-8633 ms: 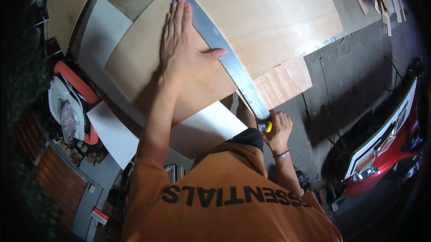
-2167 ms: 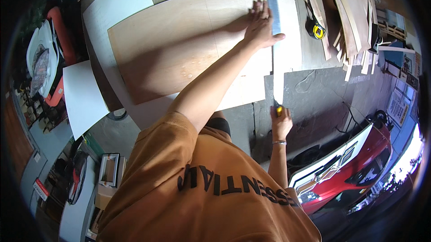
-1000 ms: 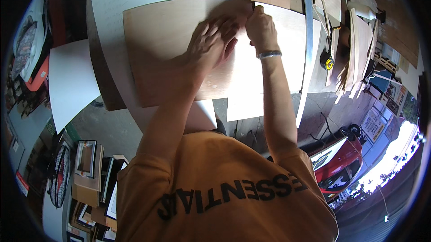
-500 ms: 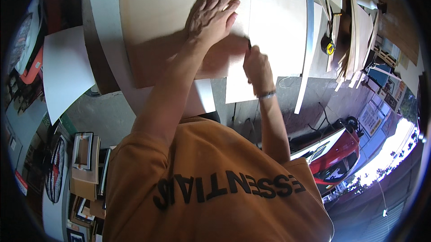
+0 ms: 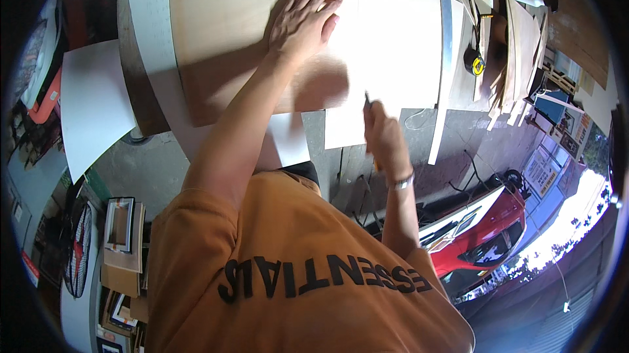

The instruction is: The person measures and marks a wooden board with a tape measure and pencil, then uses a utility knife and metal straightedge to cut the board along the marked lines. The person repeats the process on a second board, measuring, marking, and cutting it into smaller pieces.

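A thin, pale wooden board (image 5: 223, 32) lies on the bench over white sheets. My left hand (image 5: 303, 22) rests flat on it with fingers spread, left of a fine straight line running away from me across the board. At the board's near edge, my right hand (image 5: 386, 140) is wrapped around a utility knife (image 5: 367, 98). The dark blade tip points away from me, and a bit of orange shows below the fist. Most of the handle is hidden by my fingers. Strong light washes out the board's right part.
A long metal straightedge (image 5: 445, 32) lies along the board's right edge. Past it are a yellow-black tape measure (image 5: 474, 62) and thin wood strips (image 5: 514, 51). A white sheet (image 5: 98, 104) sticks out at left. Picture frames (image 5: 121, 225) stack lower left; a red vehicle (image 5: 481, 241) stands lower right.
My right hand with the utility knife has drawn toward me and slightly right, from the line on the board to its near edge. My left hand stays flat on the board.
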### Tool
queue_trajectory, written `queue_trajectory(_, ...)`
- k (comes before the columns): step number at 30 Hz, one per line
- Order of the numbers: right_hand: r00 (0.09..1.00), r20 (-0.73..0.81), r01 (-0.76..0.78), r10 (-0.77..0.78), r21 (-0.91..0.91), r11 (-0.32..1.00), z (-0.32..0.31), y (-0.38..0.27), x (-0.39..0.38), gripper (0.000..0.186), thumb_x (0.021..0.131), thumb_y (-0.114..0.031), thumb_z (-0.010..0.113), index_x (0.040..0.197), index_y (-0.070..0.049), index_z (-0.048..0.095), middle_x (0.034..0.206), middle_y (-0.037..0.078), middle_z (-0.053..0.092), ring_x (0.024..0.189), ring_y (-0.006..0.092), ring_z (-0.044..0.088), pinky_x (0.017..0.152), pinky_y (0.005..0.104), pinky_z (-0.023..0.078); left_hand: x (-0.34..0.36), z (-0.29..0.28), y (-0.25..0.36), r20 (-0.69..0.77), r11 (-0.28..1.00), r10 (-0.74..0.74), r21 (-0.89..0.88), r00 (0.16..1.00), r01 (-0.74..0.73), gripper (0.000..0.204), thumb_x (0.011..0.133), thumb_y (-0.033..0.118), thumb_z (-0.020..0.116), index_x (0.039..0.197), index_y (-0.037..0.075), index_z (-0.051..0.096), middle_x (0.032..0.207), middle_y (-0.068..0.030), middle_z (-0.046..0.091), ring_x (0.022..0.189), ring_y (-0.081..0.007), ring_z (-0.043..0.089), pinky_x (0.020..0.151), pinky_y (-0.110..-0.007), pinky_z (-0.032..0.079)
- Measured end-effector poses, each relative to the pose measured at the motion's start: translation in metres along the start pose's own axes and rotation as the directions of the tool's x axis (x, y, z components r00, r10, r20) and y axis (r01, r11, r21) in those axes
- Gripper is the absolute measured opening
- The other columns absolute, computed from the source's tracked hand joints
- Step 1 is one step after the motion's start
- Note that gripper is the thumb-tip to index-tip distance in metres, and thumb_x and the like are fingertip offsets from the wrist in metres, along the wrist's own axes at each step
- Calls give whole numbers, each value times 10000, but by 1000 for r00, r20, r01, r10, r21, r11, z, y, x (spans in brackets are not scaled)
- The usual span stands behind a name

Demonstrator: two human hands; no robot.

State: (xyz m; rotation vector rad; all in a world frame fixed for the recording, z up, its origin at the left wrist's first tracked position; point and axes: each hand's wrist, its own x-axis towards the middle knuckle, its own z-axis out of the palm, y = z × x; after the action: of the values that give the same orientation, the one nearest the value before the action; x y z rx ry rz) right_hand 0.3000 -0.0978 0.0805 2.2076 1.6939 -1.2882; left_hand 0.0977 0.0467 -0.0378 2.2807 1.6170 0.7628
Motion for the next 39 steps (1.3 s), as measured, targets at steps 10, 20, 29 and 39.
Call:
queue_trajectory(10, 935, -346, 46, -84, -117, 992, -33, -102, 214, 365, 1050, -282, 397, 1104, 34, 571, 924, 343, 691, 918, 507, 689, 820, 552, 561, 4, -8, -1, 1, 999, 14, -33, 1000, -14, 282, 917, 264, 685, 1150, 109, 722, 1338, -74, 636, 1329, -256, 528, 1124, -428, 395)
queue_trajectory(20, 946, -320, 18, -43, -83, 996, -32, -103, 219, 344, 1018, -219, 357, 1067, 23, 597, 970, 351, 689, 963, 528, 672, 877, 561, 546, 6, -17, 0, 29, 999, 18, -31, 999, -17, 271, 952, 279, 639, 1145, 107, 722, 1343, -78, 609, 1352, -251, 499, 1156, -442, 373)
queue_trajectory(29, 958, -279, 28, -70, -152, 988, -44, -117, 214, 311, 994, -184, 422, 1004, 40, 637, 856, 306, 707, 782, 434, 727, 754, 493, 594, 4, -9, -2, -3, 999, 37, -21, 999, -37, 262, 935, 253, 652, 1164, 137, 703, 1315, -38, 629, 1320, -240, 524, 1140, -438, 391)
queue_trajectory(39, 983, -171, 55, -68, -82, 995, -18, -67, 157, 208, 962, -121, 483, 905, 43, 599, 790, 326, 685, 744, 476, 711, 645, 515, 599, 2, -8, 0, 5, 1000, 19, -3, 1000, -19, 305, 939, 280, 646, 1211, 150, 694, 1420, 2, 576, 1351, -217, 498, 1142, -429, 381)
